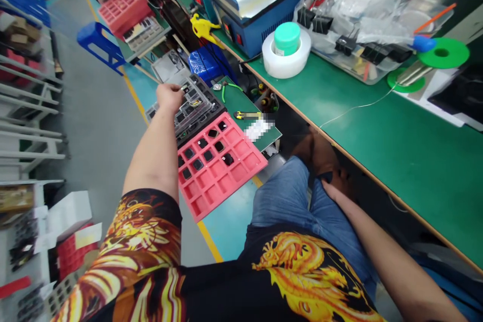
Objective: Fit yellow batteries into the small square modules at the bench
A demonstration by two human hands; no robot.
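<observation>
L hand [169, 98] was at clear tray [194, 113], R hand [332, 191] by thigh [281, 193] — couldn't tell either grip — w/ pink tray [233, 188] part-filled w/ parts [208, 155], some pockets [212, 180] vacant.

The transparent plastic tray [189, 110], divided into compartments, contains small dark parts. It lies upon the black tray [211, 116], near the pink tray [220, 174], and the left hand [170, 96] is at its left edge.
</observation>
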